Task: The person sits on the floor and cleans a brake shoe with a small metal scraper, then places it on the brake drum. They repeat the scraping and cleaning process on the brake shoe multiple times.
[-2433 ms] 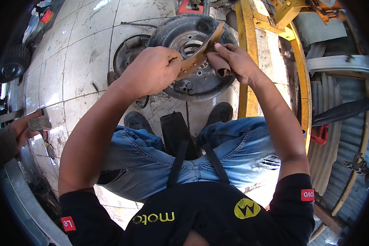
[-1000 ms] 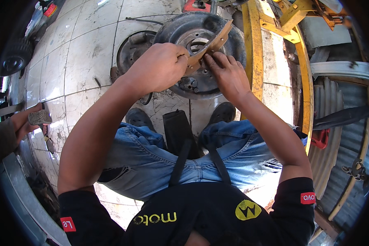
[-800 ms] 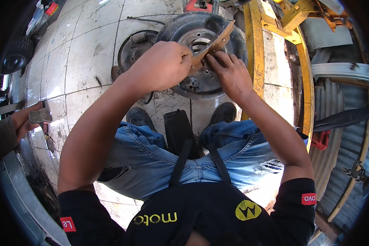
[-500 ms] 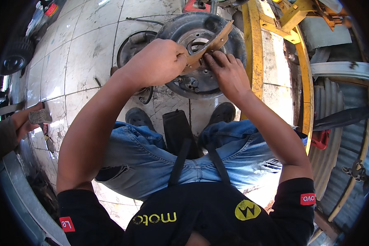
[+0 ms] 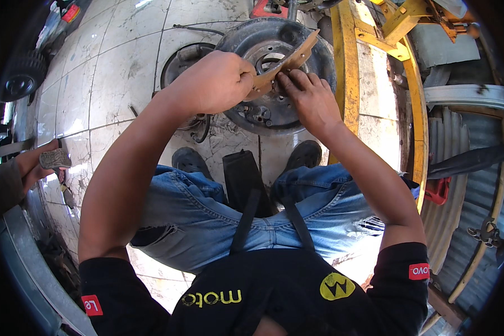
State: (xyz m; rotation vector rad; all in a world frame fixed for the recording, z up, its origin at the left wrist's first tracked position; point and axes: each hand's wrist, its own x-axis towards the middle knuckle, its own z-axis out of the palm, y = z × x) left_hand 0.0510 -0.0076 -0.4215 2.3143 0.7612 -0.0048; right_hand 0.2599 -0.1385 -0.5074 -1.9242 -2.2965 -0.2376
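A curved, brown brake shoe [image 5: 301, 55] is held tilted between my hands, over a large dark round brake backing plate [image 5: 235, 39] on the floor. My left hand [image 5: 221, 81] is closed in a fist around its lower left end, hiding that end. Against the near side of the shoe, around its middle, press the fingers of my right hand [image 5: 312, 103]; its thumb side is partly hidden. Small parts [image 5: 257, 113] sit on the plate's near side. To the left, partly behind my left wrist, lies another round metal plate [image 5: 176, 67].
A yellow metal frame [image 5: 347, 73] stands close to the right of the plate. A black hose [image 5: 199, 28] lies beyond the plates. At the left are a small wheel [image 5: 23, 81] and another person's limb with a grey sandal [image 5: 55, 159]. My shoes [image 5: 190, 159] are just in front.
The brake shoe has shifted very slightly left and tilted a little, with my left hand moving along. Both hands keep their hold; the plates stay put.
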